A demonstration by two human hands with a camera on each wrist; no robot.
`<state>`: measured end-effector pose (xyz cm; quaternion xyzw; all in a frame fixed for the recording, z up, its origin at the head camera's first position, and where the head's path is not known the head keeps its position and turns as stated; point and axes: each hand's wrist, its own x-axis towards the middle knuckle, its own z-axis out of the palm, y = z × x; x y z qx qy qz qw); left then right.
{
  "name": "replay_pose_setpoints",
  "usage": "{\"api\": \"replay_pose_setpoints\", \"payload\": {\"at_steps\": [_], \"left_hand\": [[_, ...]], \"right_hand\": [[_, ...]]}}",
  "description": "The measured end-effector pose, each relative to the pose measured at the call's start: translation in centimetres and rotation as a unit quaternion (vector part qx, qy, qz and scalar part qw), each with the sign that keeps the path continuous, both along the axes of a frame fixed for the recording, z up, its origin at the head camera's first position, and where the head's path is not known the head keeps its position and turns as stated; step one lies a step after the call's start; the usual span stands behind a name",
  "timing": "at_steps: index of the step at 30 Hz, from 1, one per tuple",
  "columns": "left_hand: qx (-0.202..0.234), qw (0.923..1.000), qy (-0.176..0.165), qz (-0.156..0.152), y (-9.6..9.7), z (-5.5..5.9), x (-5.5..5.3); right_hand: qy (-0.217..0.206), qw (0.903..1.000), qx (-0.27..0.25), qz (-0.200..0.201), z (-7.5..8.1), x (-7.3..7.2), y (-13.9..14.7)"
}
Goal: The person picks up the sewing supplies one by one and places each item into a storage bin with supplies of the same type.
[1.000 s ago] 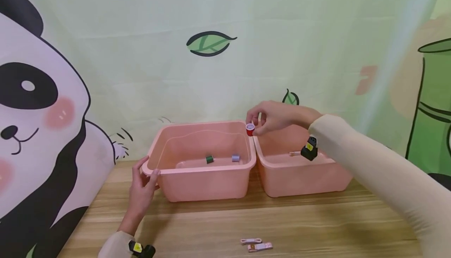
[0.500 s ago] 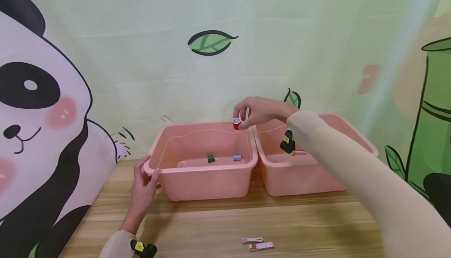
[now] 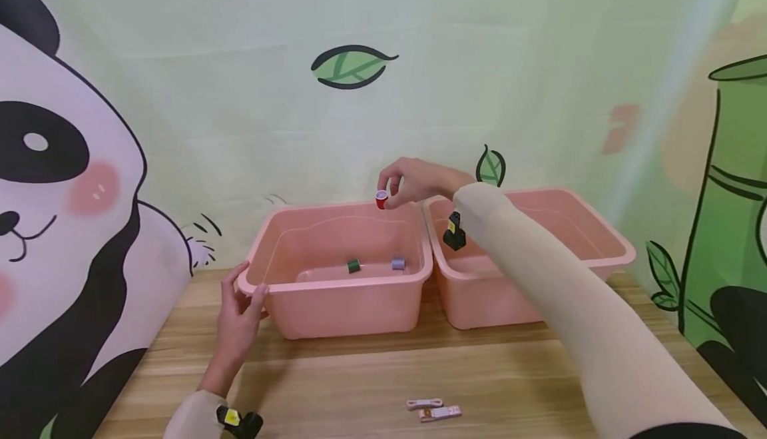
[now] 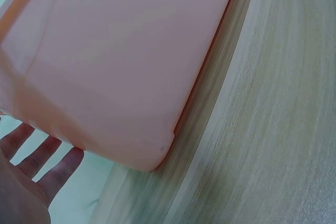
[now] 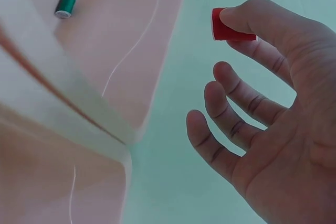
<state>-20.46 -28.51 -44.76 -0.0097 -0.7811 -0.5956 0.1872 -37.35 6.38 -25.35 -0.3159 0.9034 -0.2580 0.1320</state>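
My right hand (image 3: 413,179) pinches a red thread spool (image 3: 381,200) between thumb and index finger, above the back rim of the left pink bin (image 3: 347,309). In the right wrist view, the other fingers of that hand are spread apart below the red spool (image 5: 236,25). My left hand (image 3: 238,316) grips the same bin at its front left corner, thumb in front and fingers along the side. The left wrist view shows those fingertips against the bin's wall (image 4: 121,66). Inside this bin lie a green thread spool (image 3: 353,266) and a lilac thread spool (image 3: 398,264).
A second pink bin (image 3: 491,302) stands right beside the first, partly hidden by my right sleeve. Two small, narrow, pale pink items, one plain (image 3: 424,404) and one patterned (image 3: 440,414), lie on the wooden table (image 3: 335,379) in front. A panda-print cloth (image 3: 240,92) hangs behind.
My right hand has moved left with the red spool, from over the gap between the bins to the left bin's back rim. My left hand has kept its grip on the corner.
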Motion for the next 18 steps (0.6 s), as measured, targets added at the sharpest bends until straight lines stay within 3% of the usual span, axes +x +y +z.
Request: {"api": "replay_pose_setpoints", "payload": {"at_steps": [18], "left_hand": [[0.002, 1.0, -0.007, 0.0, 0.0, 0.1, -0.2]], "right_hand": [[-0.029, 0.9995, -0.007, -0.01, -1.5, -1.0, -3.1]]}}
